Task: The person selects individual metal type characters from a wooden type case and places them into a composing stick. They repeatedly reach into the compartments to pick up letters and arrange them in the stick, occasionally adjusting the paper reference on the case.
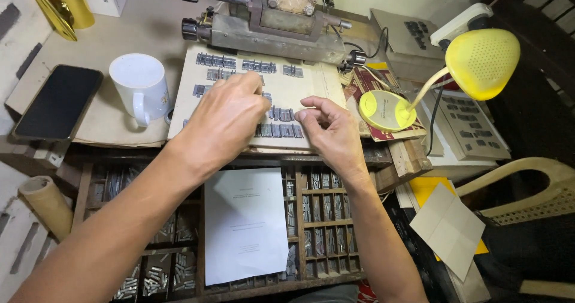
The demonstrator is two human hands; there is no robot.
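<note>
Over the pale board (311,93) at the middle of the desk, the left hand (224,123) lies palm down, fingers loosely curled onto the rows of metal type (281,129), while the right hand (332,132) pinches thumb and forefinger together at the row's end; whether a piece sits between them cannot be told. Below the board's near edge, a wooden tray (323,219) of small compartments holds more metal pieces, with a white sheet of paper (245,225) lying across it, and a white mug (141,87) stands left of the board.

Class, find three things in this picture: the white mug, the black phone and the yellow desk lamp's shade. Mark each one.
white mug (139,78): head view, on the mug's outer wall.
black phone (58,101): head view, middle of the dark screen.
yellow desk lamp's shade (483,63): head view, on the shade's dotted top.
</note>
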